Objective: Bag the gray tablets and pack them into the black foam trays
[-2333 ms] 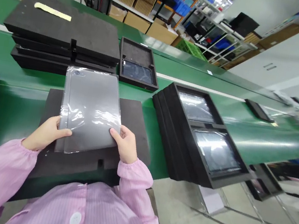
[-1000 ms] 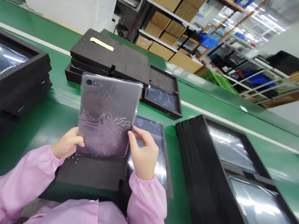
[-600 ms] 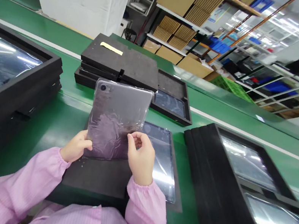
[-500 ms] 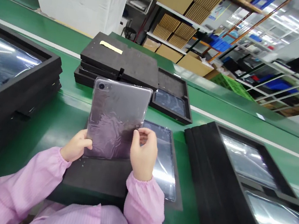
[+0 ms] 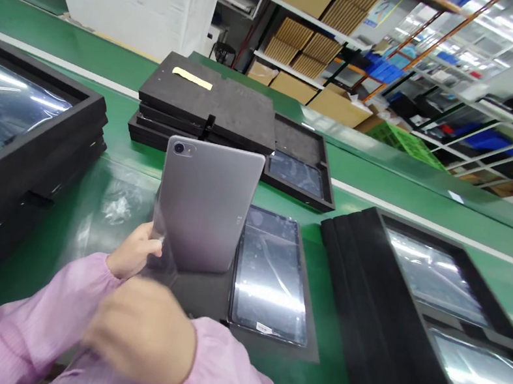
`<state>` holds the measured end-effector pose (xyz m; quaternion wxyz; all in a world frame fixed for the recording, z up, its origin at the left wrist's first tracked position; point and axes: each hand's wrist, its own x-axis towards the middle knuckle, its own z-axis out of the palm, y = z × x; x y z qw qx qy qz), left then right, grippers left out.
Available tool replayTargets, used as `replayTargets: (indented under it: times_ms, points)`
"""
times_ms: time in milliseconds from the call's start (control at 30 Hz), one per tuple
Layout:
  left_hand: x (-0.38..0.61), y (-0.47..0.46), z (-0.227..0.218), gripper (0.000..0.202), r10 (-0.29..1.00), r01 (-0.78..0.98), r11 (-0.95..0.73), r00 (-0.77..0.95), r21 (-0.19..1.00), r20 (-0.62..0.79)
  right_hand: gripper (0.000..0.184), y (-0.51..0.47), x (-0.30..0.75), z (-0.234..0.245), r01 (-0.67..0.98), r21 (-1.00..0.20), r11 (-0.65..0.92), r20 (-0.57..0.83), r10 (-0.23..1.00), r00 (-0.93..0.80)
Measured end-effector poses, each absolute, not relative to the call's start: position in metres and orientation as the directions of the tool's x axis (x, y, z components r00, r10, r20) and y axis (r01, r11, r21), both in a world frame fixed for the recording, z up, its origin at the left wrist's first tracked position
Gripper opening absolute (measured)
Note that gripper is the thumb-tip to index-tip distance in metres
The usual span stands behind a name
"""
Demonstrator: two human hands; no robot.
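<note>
A grey tablet stands tilted with its back and camera facing me. My left hand grips its lower left edge, thumb on the back. Clear plastic film spreads out left of the tablet and passes by my left thumb. My right hand is in front of my chest, below the tablet and apart from it. Motion smears its fingers, so whether it holds the film does not show. Beside the held tablet, another tablet lies screen up in a black foam tray.
Stacked black foam trays with tablets stand at the left and right. Behind the held tablet are a closed foam stack with a yellow strip and an open tray. All rest on a green bench.
The wrinkled clear film has come off the tablet's back and now lies out to the left. My right hand has swung from the tablet's right edge down and left. My left hand keeps its grip.
</note>
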<state>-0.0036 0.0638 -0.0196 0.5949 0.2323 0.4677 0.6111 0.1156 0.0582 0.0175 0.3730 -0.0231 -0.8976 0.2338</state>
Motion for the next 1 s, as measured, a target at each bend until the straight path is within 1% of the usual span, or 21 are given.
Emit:
replayTargets:
  times_ms: [33, 67, 100, 167, 200, 267, 333, 400, 433, 500, 567, 633, 667, 767, 800, 833, 867, 900, 933, 967, 1000]
  points:
    - [-0.003, 0.064, -0.019, 0.018, 0.941, -0.512, 0.14, -0.198, 0.848, -0.275, 0.024, 0.05, 0.11, 0.015, -0.238, -0.422, 0.875, 0.667, 0.122, -0.735]
    - [-0.003, 0.064, -0.018, 0.016, 0.936, -0.512, 0.141, -0.211, 0.847, -0.283, 0.025, 0.044, 0.106, 0.014, -0.295, -0.437, 0.85, 0.675, 0.093, -0.732]
    - [-0.003, 0.064, -0.017, 0.014, 0.931, -0.513, 0.145, -0.219, 0.846, -0.293, 0.025, 0.042, 0.105, 0.015, -0.323, -0.479, 0.816, 0.679, 0.112, -0.726]
    - [-0.003, 0.064, -0.015, 0.014, 0.921, -0.516, 0.157, -0.23, 0.842, -0.313, 0.024, 0.047, 0.11, 0.024, -0.383, -0.603, 0.7, 0.676, 0.194, -0.71]
    - [-0.004, 0.064, -0.015, 0.016, 0.915, -0.519, 0.167, -0.235, 0.838, -0.327, 0.022, 0.052, 0.115, 0.03, -0.392, -0.671, 0.629, 0.661, 0.268, -0.701]
    - [-0.005, 0.063, -0.014, 0.017, 0.901, -0.531, 0.188, -0.241, 0.826, -0.36, 0.016, 0.068, 0.131, 0.045, -0.352, -0.783, 0.512, 0.598, 0.467, -0.651]
    - [-0.007, 0.062, -0.014, 0.017, 0.892, -0.544, 0.224, -0.221, 0.808, -0.396, 0.013, 0.088, 0.151, 0.054, -0.256, -0.871, 0.419, 0.49, 0.703, -0.516]
    - [-0.009, 0.063, -0.015, 0.02, 0.884, -0.56, 0.253, -0.198, 0.789, -0.423, 0.012, 0.109, 0.173, 0.053, -0.143, -0.928, 0.344, 0.371, 0.884, -0.284]
    - [-0.01, 0.063, -0.015, 0.024, 0.877, -0.57, 0.261, -0.198, 0.779, -0.439, 0.009, 0.118, 0.184, 0.048, -0.095, -0.949, 0.301, 0.313, 0.936, -0.161]
    - [-0.011, 0.065, -0.015, 0.031, 0.855, -0.597, 0.272, -0.209, 0.754, -0.474, 0.007, 0.13, 0.203, 0.033, -0.045, -0.978, 0.203, 0.2, 0.978, 0.056]
    - [-0.013, 0.067, -0.015, 0.029, 0.831, -0.622, 0.272, -0.232, 0.734, -0.505, 0.025, 0.132, 0.214, 0.015, -0.077, -0.991, 0.109, 0.092, 0.977, 0.191]
    - [-0.012, 0.07, -0.013, 0.026, 0.817, -0.633, 0.265, -0.254, 0.728, -0.518, 0.043, 0.121, 0.215, -0.002, -0.153, -0.987, 0.043, 0.01, 0.978, 0.21]
    - [-0.011, 0.071, -0.012, 0.026, 0.811, -0.635, 0.26, -0.265, 0.727, -0.521, 0.048, 0.113, 0.211, -0.009, -0.192, -0.981, 0.013, -0.018, 0.986, 0.163]
    - [-0.004, 0.072, -0.002, 0.025, 0.809, -0.641, 0.269, -0.254, 0.718, -0.53, 0.053, 0.086, 0.187, -0.022, -0.303, -0.949, -0.09, -0.057, 0.992, -0.116]
    - [0.0, 0.071, 0.003, 0.025, 0.821, -0.641, 0.281, -0.225, 0.714, -0.525, 0.051, 0.079, 0.178, -0.025, -0.316, -0.943, -0.099, -0.049, 0.985, -0.163]
    - [0.005, 0.069, 0.008, 0.027, 0.836, -0.637, 0.295, -0.19, 0.712, -0.516, 0.049, 0.073, 0.171, -0.026, -0.311, -0.947, -0.081, -0.034, 0.988, -0.154]
    - [0.009, 0.067, 0.013, 0.03, 0.852, -0.627, 0.317, -0.141, 0.711, -0.504, 0.047, 0.069, 0.164, -0.026, -0.285, -0.958, -0.036, -0.011, 0.996, -0.087]
    - [0.012, 0.064, 0.017, 0.035, 0.87, -0.61, 0.339, -0.086, 0.716, -0.485, 0.045, 0.067, 0.161, -0.025, -0.227, -0.973, 0.031, 0.029, 1.0, 0.01]
    - [0.015, 0.061, 0.022, 0.039, 0.885, -0.581, 0.365, -0.028, 0.728, -0.466, 0.042, 0.065, 0.16, -0.023, -0.129, -0.985, 0.115, 0.104, 0.991, 0.089]
    - [0.016, 0.058, 0.025, 0.044, 0.895, -0.546, 0.38, 0.014, 0.747, -0.445, 0.039, 0.065, 0.161, -0.02, -0.013, -0.978, 0.206, 0.203, 0.972, 0.119]
    - [0.017, 0.054, 0.028, 0.048, 0.905, -0.512, 0.38, 0.033, 0.771, -0.424, 0.038, 0.065, 0.165, -0.016, 0.091, -0.951, 0.297, 0.305, 0.947, 0.099]
